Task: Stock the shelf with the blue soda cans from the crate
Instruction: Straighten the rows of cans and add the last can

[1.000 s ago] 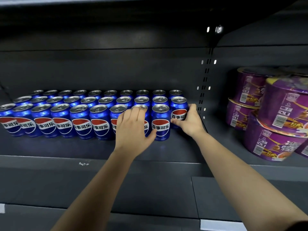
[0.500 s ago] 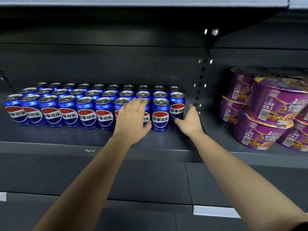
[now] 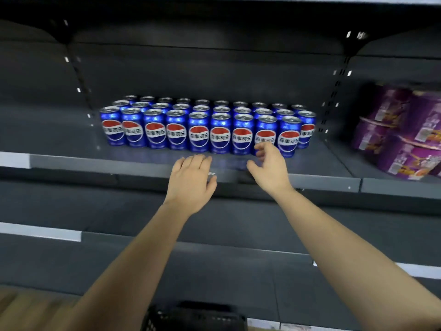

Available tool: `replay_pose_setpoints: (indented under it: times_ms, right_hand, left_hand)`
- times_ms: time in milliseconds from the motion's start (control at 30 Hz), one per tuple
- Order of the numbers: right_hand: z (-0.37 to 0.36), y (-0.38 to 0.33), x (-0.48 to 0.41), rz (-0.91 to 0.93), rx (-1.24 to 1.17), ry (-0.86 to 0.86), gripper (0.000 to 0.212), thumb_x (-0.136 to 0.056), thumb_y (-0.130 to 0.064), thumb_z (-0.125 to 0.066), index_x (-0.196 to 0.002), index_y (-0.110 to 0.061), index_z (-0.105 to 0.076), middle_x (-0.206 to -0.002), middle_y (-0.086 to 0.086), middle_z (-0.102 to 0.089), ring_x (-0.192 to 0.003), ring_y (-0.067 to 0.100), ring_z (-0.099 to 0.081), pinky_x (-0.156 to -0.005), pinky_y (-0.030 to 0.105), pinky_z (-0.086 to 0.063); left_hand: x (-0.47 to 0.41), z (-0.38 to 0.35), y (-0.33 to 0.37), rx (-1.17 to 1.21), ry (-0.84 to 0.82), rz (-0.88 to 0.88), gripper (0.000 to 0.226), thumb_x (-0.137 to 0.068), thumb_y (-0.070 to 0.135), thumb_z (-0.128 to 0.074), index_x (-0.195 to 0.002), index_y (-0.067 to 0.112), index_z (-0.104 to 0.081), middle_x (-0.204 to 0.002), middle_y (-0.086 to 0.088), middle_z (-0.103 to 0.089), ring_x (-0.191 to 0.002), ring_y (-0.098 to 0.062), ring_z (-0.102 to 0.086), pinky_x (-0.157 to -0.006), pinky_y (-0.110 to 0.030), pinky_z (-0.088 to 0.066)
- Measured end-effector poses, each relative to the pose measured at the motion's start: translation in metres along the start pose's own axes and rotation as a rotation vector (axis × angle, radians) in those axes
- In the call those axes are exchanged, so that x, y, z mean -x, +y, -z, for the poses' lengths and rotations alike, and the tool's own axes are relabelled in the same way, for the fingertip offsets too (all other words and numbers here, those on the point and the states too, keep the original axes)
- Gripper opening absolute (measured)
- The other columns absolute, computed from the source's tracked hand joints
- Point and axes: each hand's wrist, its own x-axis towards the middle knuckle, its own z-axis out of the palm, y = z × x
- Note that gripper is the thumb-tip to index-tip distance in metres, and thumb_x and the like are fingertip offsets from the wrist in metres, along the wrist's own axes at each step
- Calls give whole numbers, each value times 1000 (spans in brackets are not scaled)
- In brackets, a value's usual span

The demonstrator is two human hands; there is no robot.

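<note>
Several blue soda cans (image 3: 198,131) with red-white-blue logos stand upright in three tight rows on the dark grey shelf (image 3: 322,180). My left hand (image 3: 191,182) hovers over the shelf's front lip, fingers relaxed, holding nothing. My right hand (image 3: 268,166) hangs just in front of the right end of the front row, fingers loosely curled, empty and apart from the cans. The rim of a black crate (image 3: 193,315) shows at the bottom edge; its inside is hidden.
Purple instant-noodle tubs (image 3: 403,137) are stacked at the right end of the same shelf, beyond a slotted upright (image 3: 334,96). Another dark shelf (image 3: 214,247) runs below. The shelf above overhangs the cans.
Both hands have let go of the front-row cans and drawn back toward the shelf's front edge. The view has pulled back and tilted down, bringing the crate rim into sight.
</note>
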Motion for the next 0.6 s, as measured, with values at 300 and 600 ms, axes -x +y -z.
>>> replay_pose_setpoints:
  times_ms: [300,600]
  right_hand:
    - [-103,-82,120,-56,46,-125,39,-85,-18,-66,-123,-13,-59,-117,5,-56,-96,12,-52,-86,22,-40]
    - [-161,-127,169,-62,76,-257,40,-86,-20,-65,-125,-13,-57,-123,4,-56,-115,16,-53,-91,20,-38]
  left_hand:
    - [127,24,-125,-21,-163,6,52,-97,38,-39,-144,14,-38,-146,-1,-41,-133,-19,-37,-114,-38,-15]
    - [195,29,-187,-37,-240,66,51,-98,39,-38,-142,15,-40,-143,-1,-44,-132,-20,-39,-114,-37,-15]
